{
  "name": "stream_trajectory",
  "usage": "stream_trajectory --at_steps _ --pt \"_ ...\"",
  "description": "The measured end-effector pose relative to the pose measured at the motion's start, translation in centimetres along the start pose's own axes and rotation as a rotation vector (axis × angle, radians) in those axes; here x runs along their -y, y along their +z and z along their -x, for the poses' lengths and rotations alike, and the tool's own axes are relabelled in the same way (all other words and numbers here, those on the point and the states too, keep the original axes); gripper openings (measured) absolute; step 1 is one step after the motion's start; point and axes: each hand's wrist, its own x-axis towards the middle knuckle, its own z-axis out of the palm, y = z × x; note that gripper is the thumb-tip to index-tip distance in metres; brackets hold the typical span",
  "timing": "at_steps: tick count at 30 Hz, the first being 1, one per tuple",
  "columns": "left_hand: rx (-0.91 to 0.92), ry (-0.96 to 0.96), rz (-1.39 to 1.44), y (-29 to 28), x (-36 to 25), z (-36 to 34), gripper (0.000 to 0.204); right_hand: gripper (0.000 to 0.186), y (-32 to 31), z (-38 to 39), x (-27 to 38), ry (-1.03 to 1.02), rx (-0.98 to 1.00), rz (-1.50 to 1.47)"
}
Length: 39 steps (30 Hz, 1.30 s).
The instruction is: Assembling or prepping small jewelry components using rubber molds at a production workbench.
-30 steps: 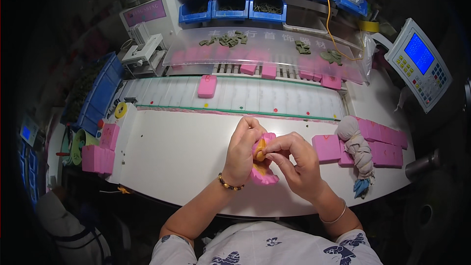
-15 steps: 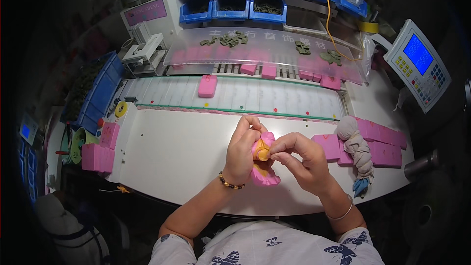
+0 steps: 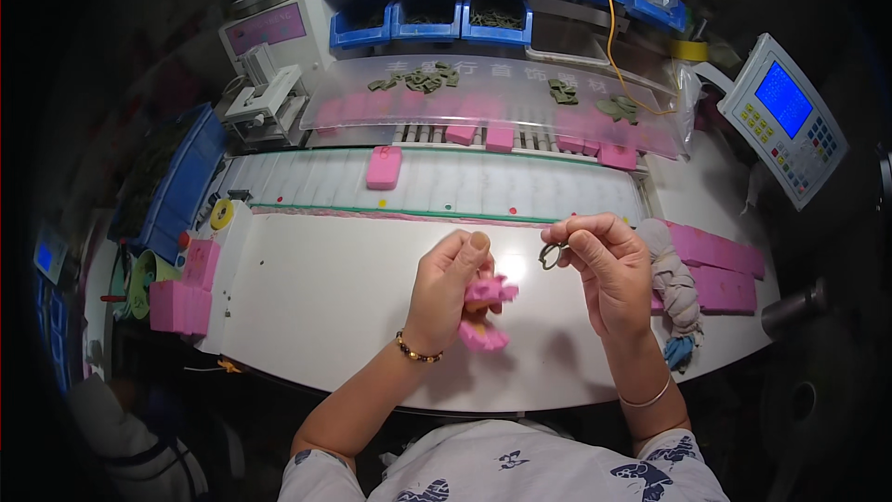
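Note:
My left hand (image 3: 444, 290) is closed around a soft pink rubber mould (image 3: 485, 336), bent open so that some of its yellow-orange inside shows. The thumb points up, and part of the mould is hidden behind the fingers. To the right and a little higher, my right hand (image 3: 609, 270) pinches a small dark green ring (image 3: 549, 257) between thumb and fingertips. The ring hangs in the air, apart from the mould. Both hands are above the white worktop (image 3: 316, 288).
A pink block (image 3: 384, 167) lies on the green-edged white strip. More pink blocks (image 3: 714, 290) and a wrapped cloth bundle (image 3: 676, 284) are at right, others (image 3: 181, 305) at left. Green pieces (image 3: 432, 77) sit on a clear cover below blue bins (image 3: 497, 23). A control panel (image 3: 785, 121) stands at right.
My right hand has moved right and up from the mould's yellow inside, and the green ring now shows in its fingers. My left hand has shifted slightly left with the mould.

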Motion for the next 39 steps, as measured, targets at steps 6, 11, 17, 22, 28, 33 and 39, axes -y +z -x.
stream_trajectory --at_steps 6,11,17,22,28,33,39 --pt "0.159 -0.068 -0.082 1.8 -0.5 1.5 0.027 0.014 -1.2 0.4 -1.4 -0.019 -0.009 -0.144" --pt "0.106 -0.144 0.045 2.7 -0.3 2.0 0.028 0.02 -0.1 1.6 -2.2 -0.216 -0.017 0.196" --pt "0.103 -0.299 0.152 2.4 -1.0 1.9 0.023 0.029 -0.3 2.3 -1.5 -0.756 0.113 0.861" --pt "0.122 -0.243 0.128 2.0 -0.8 1.9 0.017 0.029 -0.5 2.7 -1.1 -0.957 0.184 1.102" --pt "0.148 -0.145 -0.167 1.7 -1.7 1.9 0.011 0.025 -0.5 3.1 0.1 -0.965 0.328 1.211" --pt "0.116 0.216 -0.557 1.2 -0.8 2.3 0.011 0.022 -0.6 2.5 0.6 -0.656 0.43 1.071" --pt "0.12 0.913 -1.053 1.4 -0.7 1.7 0.018 0.008 -2.0 2.9 -1.4 0.196 0.251 0.111"
